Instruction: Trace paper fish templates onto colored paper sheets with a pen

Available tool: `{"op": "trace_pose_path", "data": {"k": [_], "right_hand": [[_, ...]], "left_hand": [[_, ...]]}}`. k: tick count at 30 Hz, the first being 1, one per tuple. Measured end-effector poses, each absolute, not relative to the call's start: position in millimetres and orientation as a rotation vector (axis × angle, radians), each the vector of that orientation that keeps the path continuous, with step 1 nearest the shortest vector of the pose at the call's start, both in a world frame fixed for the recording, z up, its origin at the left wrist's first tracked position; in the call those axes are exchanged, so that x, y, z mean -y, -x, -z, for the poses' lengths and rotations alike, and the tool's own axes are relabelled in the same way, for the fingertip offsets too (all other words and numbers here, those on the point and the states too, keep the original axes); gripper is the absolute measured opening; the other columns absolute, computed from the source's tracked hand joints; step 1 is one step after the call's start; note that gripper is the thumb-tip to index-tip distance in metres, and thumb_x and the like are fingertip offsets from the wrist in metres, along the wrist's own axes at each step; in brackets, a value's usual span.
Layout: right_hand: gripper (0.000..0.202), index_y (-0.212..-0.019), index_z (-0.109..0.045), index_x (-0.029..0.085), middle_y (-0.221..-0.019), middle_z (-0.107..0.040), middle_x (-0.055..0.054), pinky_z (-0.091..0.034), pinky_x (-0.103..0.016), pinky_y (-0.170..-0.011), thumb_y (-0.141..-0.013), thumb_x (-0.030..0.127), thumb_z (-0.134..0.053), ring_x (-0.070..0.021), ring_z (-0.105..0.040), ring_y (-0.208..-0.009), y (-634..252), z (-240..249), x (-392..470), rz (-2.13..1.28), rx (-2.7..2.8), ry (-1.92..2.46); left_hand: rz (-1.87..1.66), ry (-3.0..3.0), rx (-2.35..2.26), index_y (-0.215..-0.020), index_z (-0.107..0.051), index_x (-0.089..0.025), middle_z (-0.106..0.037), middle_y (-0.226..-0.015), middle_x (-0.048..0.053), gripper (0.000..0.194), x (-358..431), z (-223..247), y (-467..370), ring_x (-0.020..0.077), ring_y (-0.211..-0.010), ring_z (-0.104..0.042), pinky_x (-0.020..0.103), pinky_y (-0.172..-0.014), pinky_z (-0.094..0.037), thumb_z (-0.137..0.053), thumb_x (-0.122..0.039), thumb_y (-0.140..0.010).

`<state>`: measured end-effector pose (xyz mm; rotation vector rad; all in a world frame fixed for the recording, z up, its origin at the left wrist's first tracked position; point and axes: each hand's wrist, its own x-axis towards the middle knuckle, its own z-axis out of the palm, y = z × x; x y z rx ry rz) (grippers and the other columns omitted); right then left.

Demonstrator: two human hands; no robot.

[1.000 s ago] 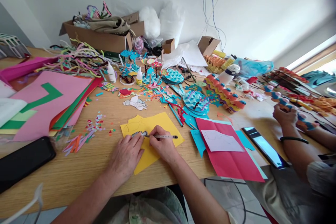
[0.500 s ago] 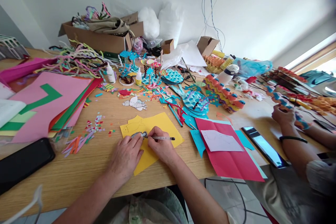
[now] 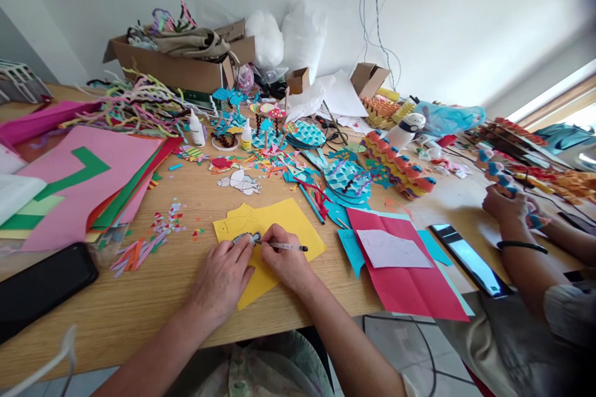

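Observation:
A pen [image 3: 289,247] with a black end is pinched in my right hand [image 3: 285,260], its tip at the edge of a small grey paper cutout [image 3: 255,237]. That cutout lies on yellow paper [image 3: 293,217], partly hidden under my fingers. My left hand [image 3: 226,276] rests flat, fingers stretched out, pressing the cutout against the sheet. Left of the cutout, a fish outline [image 3: 236,223] is drawn in thin line on the yellow paper. Further back on the table lie white paper fish cutouts [image 3: 239,182].
Pink paper [image 3: 79,186] and a black phone [image 3: 46,291] lie at left. Red paper [image 3: 410,294] and another phone [image 3: 470,260] are at right, beside a co-worker's hand [image 3: 505,205] holding a painted egg-carton strip. Glue bottles [image 3: 196,130] and paper scraps [image 3: 162,229] stand or lie beyond.
My right hand and the pen have shifted very slightly, with the tip still at the cutout. The co-worker's egg-carton strip has tilted a little.

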<state>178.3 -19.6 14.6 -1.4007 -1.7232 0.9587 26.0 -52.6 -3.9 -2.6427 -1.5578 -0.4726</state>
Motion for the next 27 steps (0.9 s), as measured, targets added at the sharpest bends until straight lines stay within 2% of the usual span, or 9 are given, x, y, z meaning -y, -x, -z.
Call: {"op": "trace_pose_path", "data": {"k": [16,21,27], "right_hand": [[0.006,-0.064,-0.046,0.02,-0.05,-0.043,0.007,-0.028,-0.019,-0.046,-0.064,0.015,-0.043,-0.0082,-0.036,-0.045,-181.4,-9.6,24.5,-0.913,1.731,1.365],[0.006,-0.064,-0.047,0.02,-0.05,-0.043,0.006,-0.028,-0.019,-0.046,-0.064,0.014,-0.043,-0.0082,-0.036,-0.045,-180.1,-10.2,24.2,-0.913,1.758,1.364],[0.006,-0.064,-0.046,0.019,-0.052,-0.044,0.006,-0.028,-0.018,-0.046,-0.065,0.014,-0.044,-0.0079,-0.037,-0.046,-178.8,-12.1,23.6,-0.937,1.754,1.366]], "left_hand": [[0.449,2.635,1.525,-0.11,-0.057,-0.014,-0.056,-0.122,0.008,0.03,53.0,5.7,-25.0,0.0243,-0.086,-0.051,0.04,-0.075,-0.045,-0.05,-0.02,-0.081],[0.524,2.663,1.519,-0.109,-0.056,-0.013,-0.057,-0.12,0.009,0.029,51.5,6.3,-23.8,0.0225,-0.084,-0.054,0.04,-0.077,-0.046,-0.043,-0.018,-0.084],[0.559,2.663,1.554,-0.108,-0.056,-0.012,-0.058,-0.119,0.01,0.031,50.0,7.8,-23.2,0.0242,-0.093,-0.055,0.042,-0.081,-0.046,-0.036,-0.012,-0.084]]}}
